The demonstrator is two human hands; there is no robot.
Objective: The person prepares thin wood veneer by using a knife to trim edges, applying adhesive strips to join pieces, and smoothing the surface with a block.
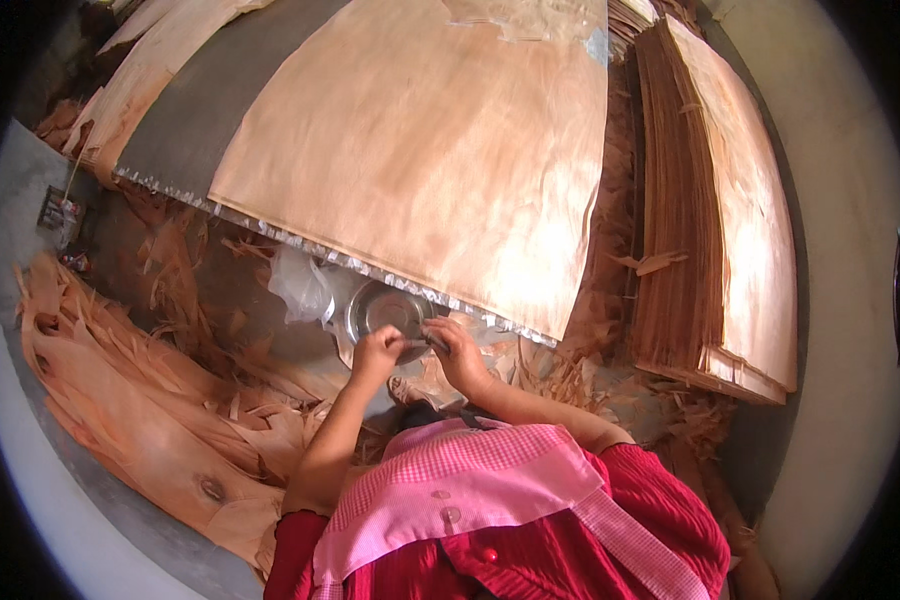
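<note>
My left hand (378, 352) and my right hand (458, 350) meet just below the front edge of the work table, fingers pinched together on a small thin grey object (417, 343) held between them. Right behind the hands sits a round shiny metal bowl (385, 308) with a crumpled clear plastic bag (305, 290) beside it on the left. A large pale wood veneer sheet (420, 150) lies flat on the table (185, 130) above the hands.
A thick stack of veneer sheets (715, 220) stands at the right. Torn veneer strips and scraps (140, 400) pile up on the floor at the left and under the table. More veneer lies at the table's far left (140, 70).
</note>
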